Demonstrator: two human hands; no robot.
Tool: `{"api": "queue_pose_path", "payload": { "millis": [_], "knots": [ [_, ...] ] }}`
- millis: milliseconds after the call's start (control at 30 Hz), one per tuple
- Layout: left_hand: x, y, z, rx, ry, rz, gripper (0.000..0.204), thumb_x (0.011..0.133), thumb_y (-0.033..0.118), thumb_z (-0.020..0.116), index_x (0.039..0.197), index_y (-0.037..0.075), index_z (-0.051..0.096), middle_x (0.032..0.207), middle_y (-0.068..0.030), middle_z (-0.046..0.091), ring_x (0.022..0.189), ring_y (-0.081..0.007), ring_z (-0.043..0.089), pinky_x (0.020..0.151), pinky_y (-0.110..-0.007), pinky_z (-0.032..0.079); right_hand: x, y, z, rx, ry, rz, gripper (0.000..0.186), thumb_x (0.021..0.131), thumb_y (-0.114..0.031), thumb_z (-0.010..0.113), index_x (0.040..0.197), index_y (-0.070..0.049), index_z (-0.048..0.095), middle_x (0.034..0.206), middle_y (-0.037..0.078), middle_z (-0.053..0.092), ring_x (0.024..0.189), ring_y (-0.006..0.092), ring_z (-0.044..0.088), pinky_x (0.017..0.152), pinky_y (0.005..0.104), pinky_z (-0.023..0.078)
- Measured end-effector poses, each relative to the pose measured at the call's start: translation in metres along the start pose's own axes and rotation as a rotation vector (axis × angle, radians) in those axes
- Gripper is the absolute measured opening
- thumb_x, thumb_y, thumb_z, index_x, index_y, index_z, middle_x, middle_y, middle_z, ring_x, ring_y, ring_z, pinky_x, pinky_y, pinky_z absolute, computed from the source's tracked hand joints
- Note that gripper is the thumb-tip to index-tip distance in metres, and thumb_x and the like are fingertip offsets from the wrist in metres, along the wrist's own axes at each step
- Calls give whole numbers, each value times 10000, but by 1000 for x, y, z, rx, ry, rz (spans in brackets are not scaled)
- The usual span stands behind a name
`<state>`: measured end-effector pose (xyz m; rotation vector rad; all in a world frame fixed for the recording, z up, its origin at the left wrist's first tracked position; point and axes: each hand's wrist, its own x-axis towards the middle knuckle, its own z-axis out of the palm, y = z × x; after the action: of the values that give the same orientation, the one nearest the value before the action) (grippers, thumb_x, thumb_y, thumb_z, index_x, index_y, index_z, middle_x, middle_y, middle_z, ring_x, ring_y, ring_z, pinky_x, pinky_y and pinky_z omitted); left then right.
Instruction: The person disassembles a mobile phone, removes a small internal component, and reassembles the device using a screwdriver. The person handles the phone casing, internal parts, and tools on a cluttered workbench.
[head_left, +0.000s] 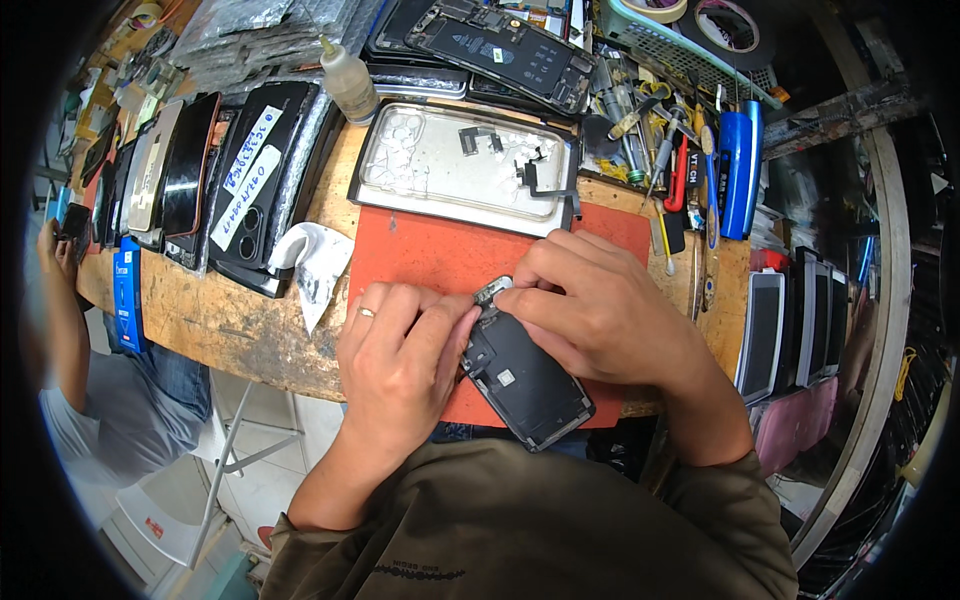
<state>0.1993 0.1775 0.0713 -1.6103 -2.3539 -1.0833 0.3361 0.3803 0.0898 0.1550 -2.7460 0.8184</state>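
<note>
A black phone screen assembly lies slanted on an orange mat, its small metal-edged top end between my two hands. My left hand grips its upper left edge with curled fingers and wears a ring. My right hand is bent over the same top end, thumb and finger pinched on a small part there that is too small to make out. Just beyond, a shallow tray holds small black flex parts and crumpled clear bits.
Stacked phones, a bottle and a white wipe lie left and behind. Tools, a blue object and taped devices stand right. Another person's arm, hand holding a phone, is at far left, beside a chair.
</note>
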Motion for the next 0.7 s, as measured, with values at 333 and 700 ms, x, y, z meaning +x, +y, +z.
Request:
{"api": "queue_pose_path", "payload": {
  "millis": [333,700],
  "knots": [
    [-2,-2,-5,-99,1,-28,222,877,-19,887,1083,37,830,962,-73,735,877,-306,682,768,-430,551,0,0,2,-26,-5,-16,261,858,-89,833,1098,-68,733,1059,66,603,1018,273,660,865,415,538],
    [1,-6,-15,135,-177,195,358,832,96,792,1186,93,845,1051,-11,727,970,-223,682,793,-385,514,-1,1,3,-20,5,-8,241,864,-92,830,1087,-59,744,1046,70,606,1017,275,661,865,417,540]
  ]
}}
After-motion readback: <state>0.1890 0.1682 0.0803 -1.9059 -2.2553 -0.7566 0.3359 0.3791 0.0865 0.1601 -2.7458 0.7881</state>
